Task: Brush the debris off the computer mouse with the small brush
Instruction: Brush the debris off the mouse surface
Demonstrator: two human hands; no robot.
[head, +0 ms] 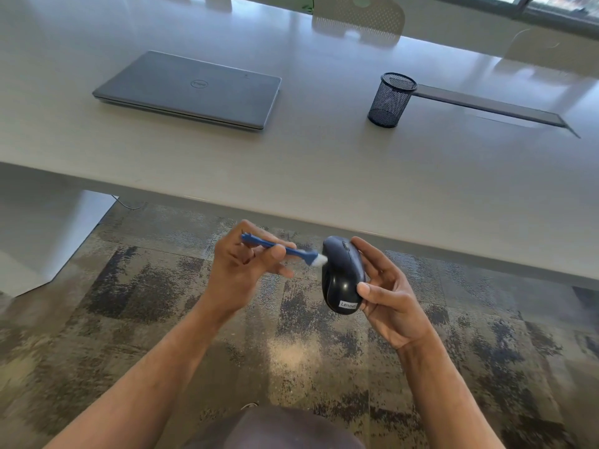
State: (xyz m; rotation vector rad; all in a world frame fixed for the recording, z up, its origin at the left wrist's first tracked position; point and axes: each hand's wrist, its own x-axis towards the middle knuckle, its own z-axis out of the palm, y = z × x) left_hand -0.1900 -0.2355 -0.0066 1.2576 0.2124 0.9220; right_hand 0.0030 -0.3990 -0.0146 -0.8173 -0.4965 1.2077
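Left grip (246, 264) pinching small brush (285, 252); right grip (387, 293) clasping computer mouse (342, 278) by its flanks. Mouse: light, rigid, probably slick.

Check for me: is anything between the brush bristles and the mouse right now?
Nothing visible is. The left hand holds the small blue brush, and its white bristles already meet the left side of the mouse, which the right hand grips in the air below the table edge.
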